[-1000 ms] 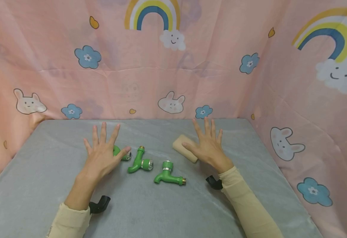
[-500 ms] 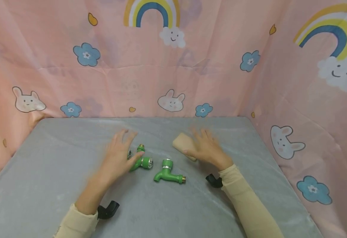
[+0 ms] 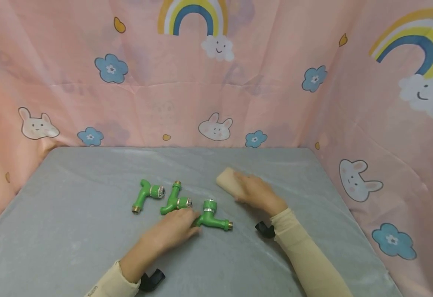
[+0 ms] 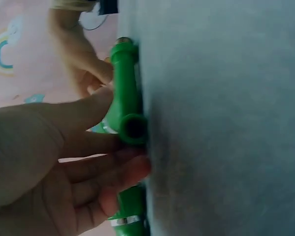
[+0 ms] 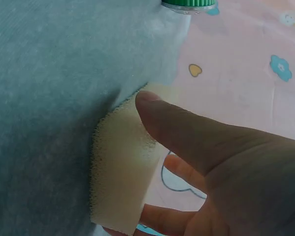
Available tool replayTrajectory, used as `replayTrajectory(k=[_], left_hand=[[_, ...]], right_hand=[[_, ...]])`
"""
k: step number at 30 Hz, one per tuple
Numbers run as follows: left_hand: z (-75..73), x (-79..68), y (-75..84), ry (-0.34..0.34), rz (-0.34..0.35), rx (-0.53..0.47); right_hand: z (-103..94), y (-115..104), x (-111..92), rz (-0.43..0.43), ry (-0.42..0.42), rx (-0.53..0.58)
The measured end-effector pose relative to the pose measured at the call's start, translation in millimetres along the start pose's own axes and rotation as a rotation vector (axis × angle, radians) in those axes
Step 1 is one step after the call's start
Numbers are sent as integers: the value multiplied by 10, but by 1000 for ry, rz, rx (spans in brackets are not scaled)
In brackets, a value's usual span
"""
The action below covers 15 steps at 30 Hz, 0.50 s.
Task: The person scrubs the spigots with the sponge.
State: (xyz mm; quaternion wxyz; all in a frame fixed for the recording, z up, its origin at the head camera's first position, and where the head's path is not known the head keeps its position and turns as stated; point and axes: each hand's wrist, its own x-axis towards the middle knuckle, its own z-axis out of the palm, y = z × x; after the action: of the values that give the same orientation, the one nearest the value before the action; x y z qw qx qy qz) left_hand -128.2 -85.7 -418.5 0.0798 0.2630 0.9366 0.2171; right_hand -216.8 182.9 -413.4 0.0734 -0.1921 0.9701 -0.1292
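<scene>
Three green faucets with brass threaded ends lie on the grey table. My left hand [image 3: 175,227] is at the spout of the rightmost faucet [image 3: 216,222]; in the left wrist view, thumb and index finger pinch that faucet [image 4: 126,83] around its spout end. Just behind the hand lies the middle faucet [image 3: 173,198], its lower part partly covered. Farther left is another faucet [image 3: 142,196], untouched. My right hand [image 3: 258,194] grips a cream sponge [image 3: 228,180]. The right wrist view has the thumb on one face of the sponge [image 5: 120,162] and fingers at its other side.
Grey cloth covers the table [image 3: 71,247]. A pink patterned curtain [image 3: 146,95] rises along its back and sides. Black curved pieces [image 3: 152,280] stick out from both sleeve cuffs.
My left hand has swept from above the left faucet, right and nearer, to the rightmost one. My right hand's spread fingers have come down and closed around the sponge.
</scene>
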Motion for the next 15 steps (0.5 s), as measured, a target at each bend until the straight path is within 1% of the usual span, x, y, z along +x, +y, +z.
replayTrajectory(k=[5,9,12,15], left_hand=[[128,20,-22,38,-21,9],[177,24,-19,86,-48,-32],[148,25,-6,135,-84,-124],[62,42,-5,155,-134,-268]], right_hand=[[7,-13,10,14,-8,-7],[0,-16,29,-5,5,-2],[-63,-66,16,-45,49,49],[-175,-199,-46,-122,113,138]])
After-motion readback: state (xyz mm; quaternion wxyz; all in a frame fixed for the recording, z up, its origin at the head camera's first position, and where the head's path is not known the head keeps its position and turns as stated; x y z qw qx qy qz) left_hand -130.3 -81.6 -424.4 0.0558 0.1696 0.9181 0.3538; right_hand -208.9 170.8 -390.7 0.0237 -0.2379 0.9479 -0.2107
